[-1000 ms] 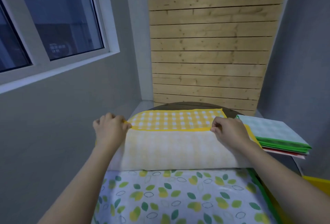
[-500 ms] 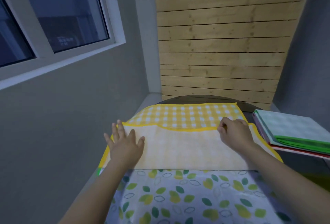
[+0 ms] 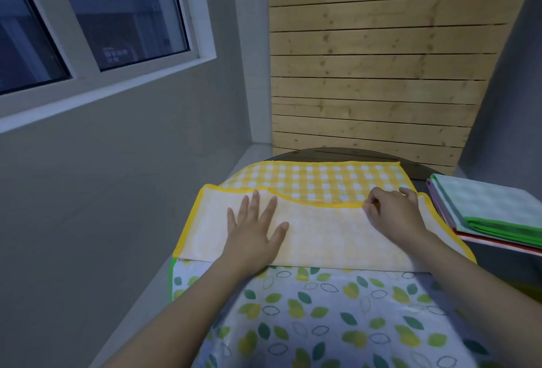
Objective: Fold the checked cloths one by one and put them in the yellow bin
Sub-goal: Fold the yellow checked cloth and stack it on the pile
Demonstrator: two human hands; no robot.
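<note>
A yellow checked cloth (image 3: 319,182) lies spread across a dark round desk (image 3: 337,153), its near part folded up and over so that the pale underside faces up. The folded flap covers the near two thirds of the cloth; beyond its yellow hem, a strip of bright yellow and white checks shows at the far side. The hem sags in a shallow curve between the two hands.

The left hand (image 3: 253,235) rests flat on the pale flap, left of centre, palm down, with its fingers (image 3: 254,206) spread open and gripping nothing. The right hand (image 3: 393,215) sits on the right part of the flap at the hem, fingers curled in and closed on the yellow hem of the cloth, thumb and forefinger pinched together. Both bare forearms reach in from the bottom of the view.

Nearer to the person, under the cloth's near edge, a white sheet with a green and yellow leaf print (image 3: 337,315) covers the surface. At the right edge a stack of folded cloths (image 3: 487,206) rests just beside the yellow one, pale green on top, with green and red edges showing below. Behind the desk stands a wall of horizontal wooden planks (image 3: 381,59); a grey wall with a window (image 3: 88,15) runs along the left.
</note>
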